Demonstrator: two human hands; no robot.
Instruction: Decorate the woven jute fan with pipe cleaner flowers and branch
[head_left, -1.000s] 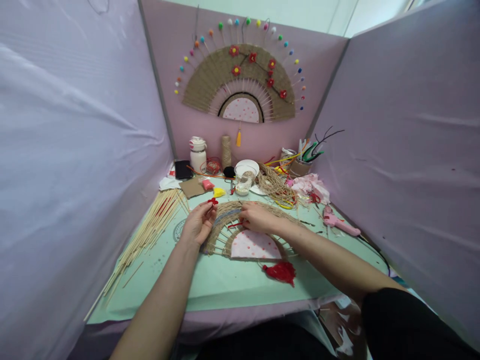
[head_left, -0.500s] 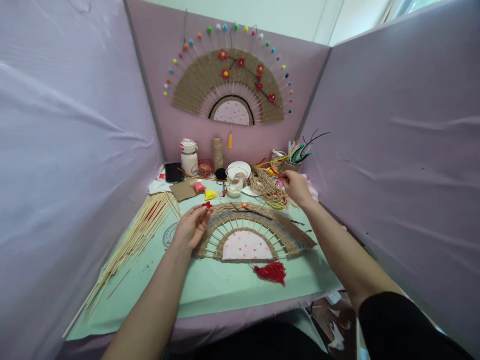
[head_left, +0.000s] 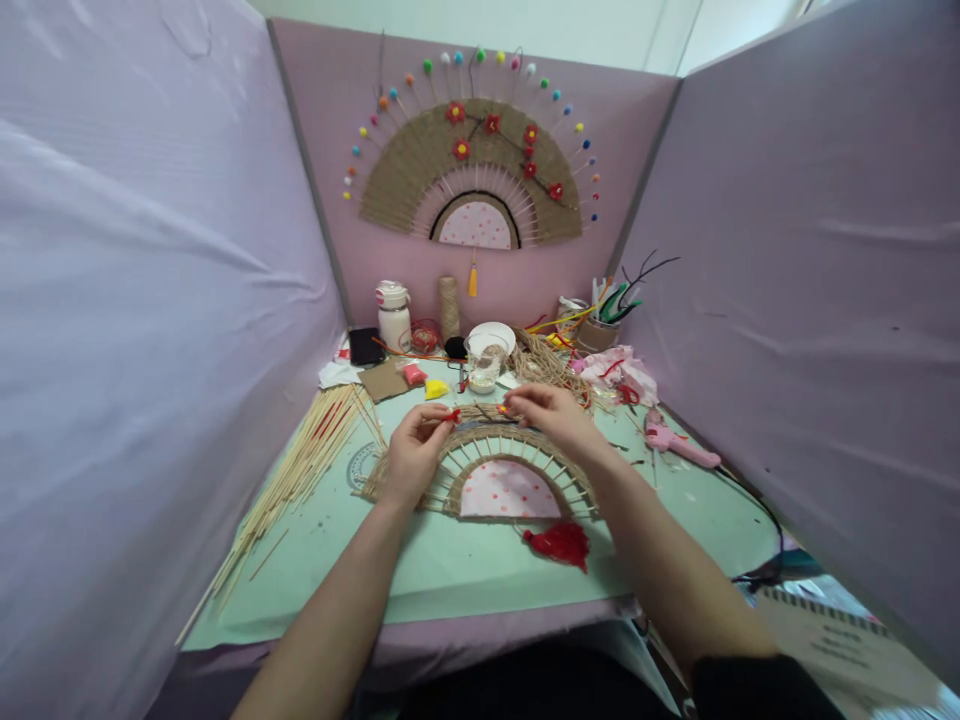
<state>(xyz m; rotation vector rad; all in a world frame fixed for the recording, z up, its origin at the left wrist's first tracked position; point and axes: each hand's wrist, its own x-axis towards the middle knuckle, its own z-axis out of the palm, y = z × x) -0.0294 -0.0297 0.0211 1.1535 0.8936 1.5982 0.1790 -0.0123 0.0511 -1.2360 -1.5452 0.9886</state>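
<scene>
A half-round woven twine fan [head_left: 487, 470] with a pink dotted centre and a red tassel [head_left: 559, 543] lies on the green mat [head_left: 450, 570]. My left hand [head_left: 415, 455] hovers over the fan's left side, its fingers pinched on a small red flower piece [head_left: 453, 414]. My right hand [head_left: 550, 412] is over the fan's top edge, fingertips pinched on something tiny that I cannot make out, close to the red piece.
A bundle of bamboo sticks [head_left: 300, 470] lies at the left. A pink glue gun [head_left: 671, 442] with its cord lies at the right. Jars, a twine spool [head_left: 449, 308], a cup of pipe cleaners [head_left: 600, 325] and loose twine crowd the back. A finished fan [head_left: 472, 165] hangs on the wall.
My right hand came back from the twine pile at the back right to the fan's top edge, beside my left hand. My left hand moved slightly right with the red piece.
</scene>
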